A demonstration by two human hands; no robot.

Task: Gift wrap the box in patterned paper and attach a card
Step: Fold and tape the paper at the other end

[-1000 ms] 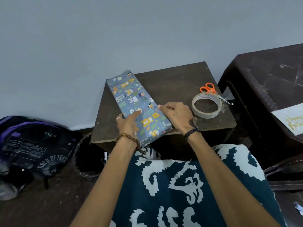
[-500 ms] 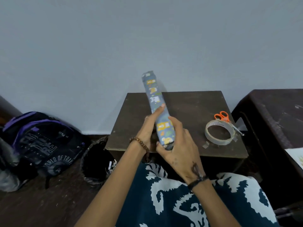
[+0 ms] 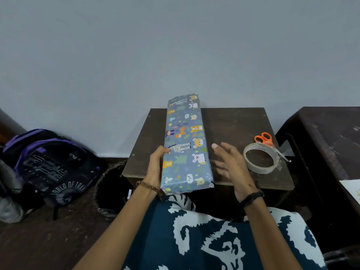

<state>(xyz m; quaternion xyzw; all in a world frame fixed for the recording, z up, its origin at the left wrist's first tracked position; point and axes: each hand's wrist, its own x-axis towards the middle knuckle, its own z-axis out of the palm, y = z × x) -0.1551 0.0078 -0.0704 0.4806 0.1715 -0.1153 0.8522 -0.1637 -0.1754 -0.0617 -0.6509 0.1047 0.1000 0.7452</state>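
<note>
The long box (image 3: 185, 145), wrapped in blue-grey paper printed with cartoon animals, lies lengthwise on the small dark table (image 3: 233, 129), its broad face up and its near end over the front edge. My left hand (image 3: 155, 168) grips the box's left edge, thumb on top. My right hand (image 3: 228, 162) hovers just right of the box with fingers spread, touching nothing. A corner of the white card (image 3: 352, 189) shows at the far right on the dark side table (image 3: 331, 137).
A roll of clear tape (image 3: 261, 158) and orange-handled scissors (image 3: 266, 140) lie on the table's right side. A black bin (image 3: 111, 188) and a purple-black backpack (image 3: 48, 166) sit on the floor to the left. My patterned lap is below.
The box was lifted and turned on its edge half a second ago; now it lies flat again with another face up. My right hand has let go and drawn away to the right.
</note>
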